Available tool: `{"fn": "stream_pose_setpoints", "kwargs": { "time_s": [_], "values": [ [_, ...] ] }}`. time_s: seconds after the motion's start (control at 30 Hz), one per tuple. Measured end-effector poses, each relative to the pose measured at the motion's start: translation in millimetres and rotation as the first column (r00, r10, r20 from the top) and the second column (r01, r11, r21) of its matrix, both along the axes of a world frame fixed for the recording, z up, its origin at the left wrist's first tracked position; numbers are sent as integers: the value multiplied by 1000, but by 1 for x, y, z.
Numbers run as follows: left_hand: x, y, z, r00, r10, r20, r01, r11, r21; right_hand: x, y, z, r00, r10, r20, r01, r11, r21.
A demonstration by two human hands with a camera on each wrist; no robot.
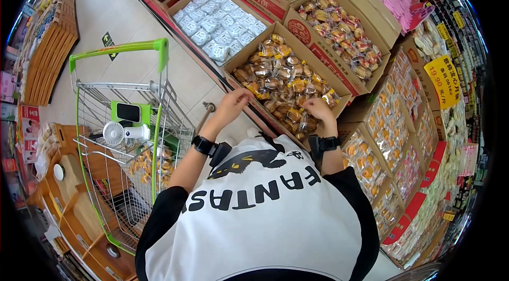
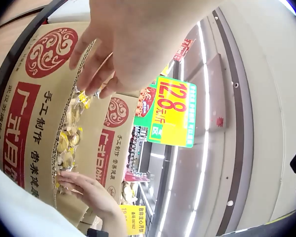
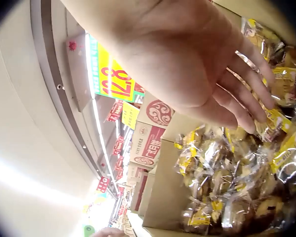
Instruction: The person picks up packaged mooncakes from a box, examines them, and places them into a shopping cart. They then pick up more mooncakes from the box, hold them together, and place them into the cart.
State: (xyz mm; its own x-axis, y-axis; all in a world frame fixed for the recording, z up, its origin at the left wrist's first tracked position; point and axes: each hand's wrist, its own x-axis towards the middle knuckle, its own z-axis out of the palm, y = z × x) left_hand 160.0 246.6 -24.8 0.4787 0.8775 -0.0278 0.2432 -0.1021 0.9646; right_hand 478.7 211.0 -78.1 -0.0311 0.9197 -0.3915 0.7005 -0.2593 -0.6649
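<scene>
An open cardboard box holds many small clear-and-yellow wrapped pastries. Over its near left corner hovers my left hand, fingers loosely bent, nothing in them; the left wrist view shows this hand above the box edge. Further right, my right hand is over the pastries near the box's right side. In the right wrist view the palm of that hand faces the camera, its fingers extended and touching or just above the wrappers; no pastry is seen gripped.
On the left stands a shopping cart with a phone, a small white fan and bagged goods. Boxes of white packets and red-wrapped pastries adjoin the box. Yellow price signs and slanted bins are at right.
</scene>
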Motion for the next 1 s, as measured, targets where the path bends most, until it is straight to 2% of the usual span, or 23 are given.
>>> {"fn": "stream_pose_setpoints", "kwargs": {
  "time_s": [0.07,0.13,0.17,0.27,0.4,0.47,0.53,0.6,0.63,0.7,0.77,0.8,0.83,0.87,0.93,0.97,1.0],
  "values": [
    [4,-1,2,1000,-20,9,20,1000,-13,0,-4,-14,999,-36,2,36,999,-4],
    [7,-2,2,999,-36,20,37,999,-26,2,-6,-36,971,27,238,6,991,-136],
    [8,-3,2,999,-38,11,38,999,-20,-6,-6,-24,954,31,299,17,987,-157],
    [9,-6,4,999,-41,2,41,999,-23,-12,-7,-12,934,98,344,-33,981,-191],
    [6,-6,2,998,-69,-5,69,997,-43,-20,-6,0,907,116,405,-9,966,-258],
    [3,-8,0,998,-60,-10,60,997,-42,-20,-8,-7,866,189,463,-104,974,-202],
    [-1,-9,1,999,-47,-16,46,998,-42,-19,-7,-7,869,205,451,-107,967,-233],
    [-11,-8,10,997,20,-72,-14,997,78,-20,-5,-3,872,231,433,-124,957,-261],
    [-20,-8,16,996,40,-80,-33,996,80,-19,-5,0,901,213,378,-106,953,-285],
    [-48,-6,32,912,395,-115,-355,897,265,-16,-3,-3,934,204,294,-108,944,-313],
    [-84,-5,52,783,618,-69,-538,730,421,-11,-4,-6,940,201,276,-116,949,-294],
    [-105,-6,58,685,720,-110,-612,651,450,-9,-5,-8,943,199,266,-124,954,-271],
    [-132,-6,50,599,784,-165,-676,605,421,-9,-4,-6,940,216,264,-143,952,-271],
    [-148,-12,61,507,829,-238,-737,560,380,-9,-3,-4,948,206,242,-136,951,-277],
    [-184,-22,52,444,786,-431,-565,619,546,-7,-3,-6,954,204,219,-138,949,-285],
    [-201,-27,37,436,789,-432,-571,614,545,-6,-3,-10,973,142,183,-84,953,-292],
    [-216,-33,17,545,694,-470,-551,719,424,-6,-2,-13,986,77,148,-29,953,-300]
  ]
}}
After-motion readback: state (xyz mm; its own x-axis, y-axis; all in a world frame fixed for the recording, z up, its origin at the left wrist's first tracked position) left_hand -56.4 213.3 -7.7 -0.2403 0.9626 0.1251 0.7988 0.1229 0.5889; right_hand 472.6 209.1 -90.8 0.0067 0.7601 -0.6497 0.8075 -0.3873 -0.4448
